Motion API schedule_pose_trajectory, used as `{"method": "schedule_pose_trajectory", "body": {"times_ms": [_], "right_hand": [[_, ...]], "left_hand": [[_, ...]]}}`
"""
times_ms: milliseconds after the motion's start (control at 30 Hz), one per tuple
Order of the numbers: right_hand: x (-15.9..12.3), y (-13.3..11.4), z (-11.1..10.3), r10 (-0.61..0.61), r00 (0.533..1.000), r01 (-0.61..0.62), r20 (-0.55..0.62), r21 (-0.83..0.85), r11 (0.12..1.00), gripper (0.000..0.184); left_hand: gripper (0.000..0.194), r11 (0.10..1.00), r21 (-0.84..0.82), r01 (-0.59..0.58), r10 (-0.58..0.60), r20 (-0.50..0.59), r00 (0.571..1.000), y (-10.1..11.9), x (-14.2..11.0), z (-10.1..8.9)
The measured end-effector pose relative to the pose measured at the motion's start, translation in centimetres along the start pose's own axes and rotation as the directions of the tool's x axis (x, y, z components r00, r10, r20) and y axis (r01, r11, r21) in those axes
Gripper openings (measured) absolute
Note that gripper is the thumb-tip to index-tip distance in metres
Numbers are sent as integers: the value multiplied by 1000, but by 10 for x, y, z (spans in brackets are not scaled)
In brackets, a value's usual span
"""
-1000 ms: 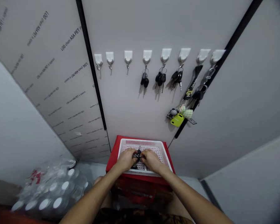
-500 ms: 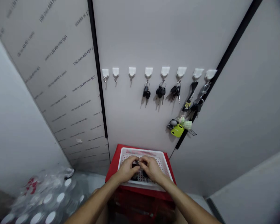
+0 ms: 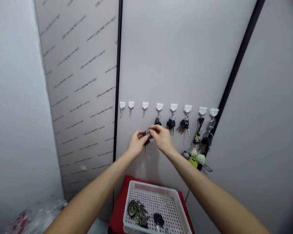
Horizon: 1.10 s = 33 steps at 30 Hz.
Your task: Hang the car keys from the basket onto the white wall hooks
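Note:
In front of the wall panel, my left hand [image 3: 136, 143] and my right hand [image 3: 161, 138] hold a small bunch of keys [image 3: 146, 141] between them. Fingers of the left pinch the black key heads, and one blade points down. My right fingertips grip the metal ring at the top. Just above the hands is a white hook [image 3: 145, 107] with nothing on it. To its right, another hook [image 3: 159, 108] carries black keys [image 3: 157, 121], partly hidden behind my right hand.
More keys [image 3: 171, 123] hang on hooks farther right, with a lanyard [image 3: 198, 133] and a yellow-green tag [image 3: 192, 162]. Below, a white basket [image 3: 156, 187] on a red surface [image 3: 116, 208] holds ornate bronze-coloured trinkets [image 3: 136, 209] and a black key [image 3: 158, 219]. Plastic-wrapped items [image 3: 36, 216] sit lower left.
Both hands have risen from the basket to just below the hooks, bringing the bunch of keys with them. My view has tilted up, so the hooks appear lower and the basket's contents show.

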State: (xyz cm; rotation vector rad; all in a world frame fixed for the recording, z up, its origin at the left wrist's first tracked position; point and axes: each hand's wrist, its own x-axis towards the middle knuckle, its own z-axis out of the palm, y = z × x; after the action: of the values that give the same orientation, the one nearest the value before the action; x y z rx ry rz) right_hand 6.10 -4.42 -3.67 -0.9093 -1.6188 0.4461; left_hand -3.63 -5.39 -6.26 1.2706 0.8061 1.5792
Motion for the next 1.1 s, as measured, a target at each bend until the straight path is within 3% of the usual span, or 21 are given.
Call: {"method": "schedule_pose_trajectory", "body": {"times_ms": [167,300,400,533,700,800,867,933,1000,1033,1100], "right_hand": [[46,-23,10,-167,983,151,-75,-180,972,19],[66,-24,18,-144,982,102,-123,-293,951,22],[71,-21,23,-118,986,61,-119,-401,914,22],[60,-24,20,-166,985,125,-42,-486,865,26],[10,-12,6,-273,960,265,55,-490,831,27],[-43,22,-2,-139,950,267,279,-496,826,25],[-83,52,-6,64,884,206,463,-509,836,25],[-120,80,-10,264,759,125,595,-531,838,25],[-150,100,-12,395,647,51,652,-554,831,26],[-162,106,-12,429,617,26,660,-562,827,27],[-176,112,-8,447,606,13,658,-570,822,30]], "left_hand": [[14,987,74,-143,151,-115,982,24,44,1],[15,962,234,-138,183,-184,966,31,67,-1],[15,934,345,-89,165,-196,967,30,72,-2],[19,922,387,-22,88,-154,984,22,61,-7],[30,946,315,69,-29,-128,991,-18,18,-28],[23,910,395,129,-110,-70,991,-63,-22,-43],[19,864,484,138,-173,28,985,-94,-51,-51],[17,813,574,100,-217,138,966,-119,-78,-56],[17,755,655,39,-226,204,952,-136,-99,-59],[17,727,687,10,-215,214,953,-141,-106,-60],[18,685,728,-25,-174,197,965,-146,-114,-62]]}}
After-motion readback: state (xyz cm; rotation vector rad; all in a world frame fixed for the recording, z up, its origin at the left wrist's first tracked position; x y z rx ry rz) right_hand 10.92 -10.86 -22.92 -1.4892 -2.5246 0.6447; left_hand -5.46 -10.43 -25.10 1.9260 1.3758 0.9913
